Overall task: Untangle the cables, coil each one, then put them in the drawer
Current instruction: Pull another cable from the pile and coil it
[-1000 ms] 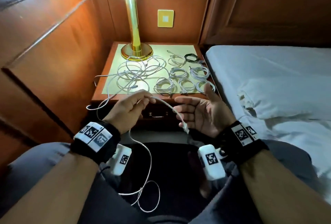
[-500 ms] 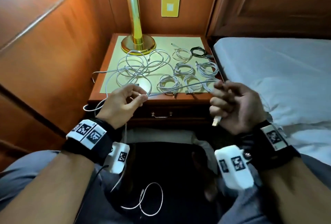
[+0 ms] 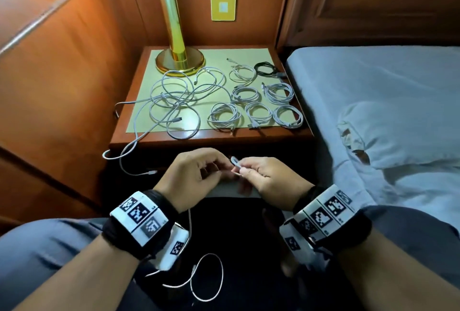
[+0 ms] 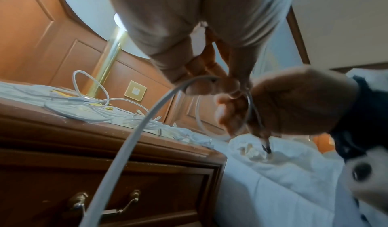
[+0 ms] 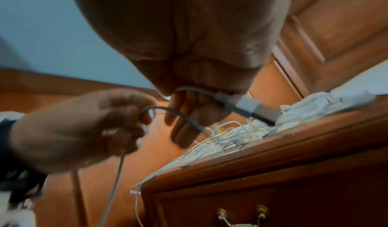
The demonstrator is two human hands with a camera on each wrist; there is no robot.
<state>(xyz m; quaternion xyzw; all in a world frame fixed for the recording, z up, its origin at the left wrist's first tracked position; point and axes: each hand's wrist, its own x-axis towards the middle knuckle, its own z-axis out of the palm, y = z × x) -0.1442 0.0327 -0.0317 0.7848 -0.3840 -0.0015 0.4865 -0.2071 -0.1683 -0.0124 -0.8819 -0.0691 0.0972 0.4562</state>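
From the head camera, the left hand (image 3: 196, 176) and right hand (image 3: 268, 178) meet just in front of the desk (image 3: 211, 136), both pinching one white cable (image 3: 206, 278). Its plug end (image 3: 235, 160) sticks up and away between the fingertips, angled toward the desk, while the rest drops past the left wrist and curls into a loose loop over the lap. On the desk lie a tangle of white cables (image 3: 174, 101) at left, with one strand hanging over the front edge, and six coiled white cables (image 3: 258, 101) plus a coiled black cable (image 3: 267, 69) at right, near a brass lamp (image 3: 174, 36). A bed (image 3: 373, 111) stands to the right.

The left wrist camera shows the cable running long and straight from the bottom edge up to the left fingertips (image 4: 199, 88), then bending in a small loop round the right hand's fingers. The drawer (image 4: 105, 197) below is closed.

The right wrist camera shows the right hand clamped on the cable just behind its pale grey connector (image 5: 245, 103), which points right, toward the desk; the left hand's curled fingers grip the cord where it arches.
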